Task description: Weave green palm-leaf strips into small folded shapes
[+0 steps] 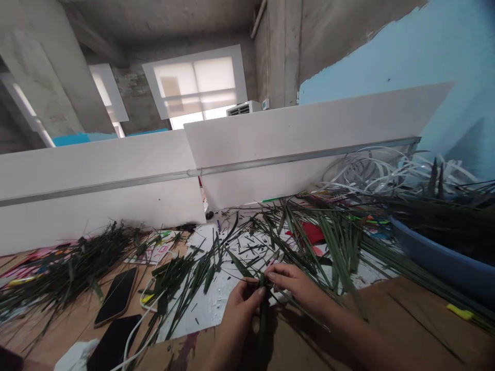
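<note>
My left hand pinches a long green leaf strip between thumb and fingers, near the table's front edge. Close against it, my right hand has its thumb and fingertips closed on the upper end of the same leaf strip. The strip hangs down below both hands. Whether it is knotted or folded at the fingertips is too small to tell. Just beyond the hands lie loose green leaves and dark clippings on a white sheet. A pinkish tool, partly hidden, lies beyond my right fingertips.
Two phones and a white cable lie at left, near a heap of thin dark leaves. Longer green leaves spread to the right, beside a blue basin full of leaves. White panels stand behind the table.
</note>
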A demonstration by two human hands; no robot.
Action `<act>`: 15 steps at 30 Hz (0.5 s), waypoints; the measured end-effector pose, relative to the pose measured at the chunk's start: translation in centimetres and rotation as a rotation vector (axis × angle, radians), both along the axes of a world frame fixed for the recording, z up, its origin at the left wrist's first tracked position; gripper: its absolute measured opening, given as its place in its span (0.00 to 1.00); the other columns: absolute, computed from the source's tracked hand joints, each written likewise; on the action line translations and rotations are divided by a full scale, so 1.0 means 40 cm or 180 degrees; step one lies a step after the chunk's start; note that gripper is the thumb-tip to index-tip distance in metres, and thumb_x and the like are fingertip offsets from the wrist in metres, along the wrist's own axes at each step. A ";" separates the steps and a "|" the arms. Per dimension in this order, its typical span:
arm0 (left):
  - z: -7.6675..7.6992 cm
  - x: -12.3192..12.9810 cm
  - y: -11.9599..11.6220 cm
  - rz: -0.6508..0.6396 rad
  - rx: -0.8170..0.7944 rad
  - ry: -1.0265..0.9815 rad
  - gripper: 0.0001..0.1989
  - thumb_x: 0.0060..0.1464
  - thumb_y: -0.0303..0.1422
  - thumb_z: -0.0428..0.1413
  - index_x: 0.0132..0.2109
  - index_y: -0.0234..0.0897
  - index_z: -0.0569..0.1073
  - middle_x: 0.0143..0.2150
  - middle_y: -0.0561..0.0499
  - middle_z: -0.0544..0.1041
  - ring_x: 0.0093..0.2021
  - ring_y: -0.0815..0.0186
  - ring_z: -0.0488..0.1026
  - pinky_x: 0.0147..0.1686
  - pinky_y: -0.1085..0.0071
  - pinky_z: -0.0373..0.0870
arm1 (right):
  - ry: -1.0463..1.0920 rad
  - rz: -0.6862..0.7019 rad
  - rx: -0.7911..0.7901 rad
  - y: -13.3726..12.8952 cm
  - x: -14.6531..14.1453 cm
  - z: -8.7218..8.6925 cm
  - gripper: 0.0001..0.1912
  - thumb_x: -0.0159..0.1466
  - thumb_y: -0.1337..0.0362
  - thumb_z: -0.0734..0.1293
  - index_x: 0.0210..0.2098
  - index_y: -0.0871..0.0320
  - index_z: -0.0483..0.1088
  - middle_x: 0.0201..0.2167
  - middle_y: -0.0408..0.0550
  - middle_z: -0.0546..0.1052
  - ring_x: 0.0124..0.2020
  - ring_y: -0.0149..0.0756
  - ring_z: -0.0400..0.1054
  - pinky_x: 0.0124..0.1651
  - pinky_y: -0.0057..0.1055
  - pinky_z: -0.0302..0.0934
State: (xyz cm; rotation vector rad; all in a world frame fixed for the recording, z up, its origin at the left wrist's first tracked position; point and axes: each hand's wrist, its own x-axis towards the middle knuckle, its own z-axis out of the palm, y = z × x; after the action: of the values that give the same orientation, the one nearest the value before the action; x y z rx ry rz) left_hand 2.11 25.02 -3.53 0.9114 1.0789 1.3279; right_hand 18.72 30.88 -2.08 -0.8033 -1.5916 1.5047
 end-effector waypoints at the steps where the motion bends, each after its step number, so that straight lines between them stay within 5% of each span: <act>1: -0.003 -0.001 0.001 -0.0004 -0.0025 -0.0048 0.23 0.36 0.43 0.74 0.35 0.33 0.78 0.32 0.49 0.77 0.31 0.67 0.70 0.27 0.74 0.63 | -0.0004 -0.0014 0.0005 0.000 0.000 0.001 0.19 0.56 0.46 0.72 0.30 0.57 0.75 0.28 0.45 0.72 0.32 0.38 0.63 0.38 0.34 0.56; 15: -0.005 0.008 -0.020 0.0280 -0.0356 -0.0722 0.19 0.47 0.41 0.69 0.43 0.36 0.78 0.35 0.48 0.80 0.30 0.66 0.76 0.30 0.73 0.70 | -0.0265 0.0248 -0.0189 -0.006 0.003 -0.008 0.11 0.53 0.55 0.72 0.26 0.56 0.73 0.25 0.43 0.72 0.29 0.35 0.66 0.35 0.29 0.57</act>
State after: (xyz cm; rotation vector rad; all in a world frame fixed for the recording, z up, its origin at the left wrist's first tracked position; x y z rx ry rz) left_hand 2.45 24.24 -3.73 0.6203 1.0141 1.3919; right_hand 18.85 30.62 -2.41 -0.8557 -1.6629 1.5990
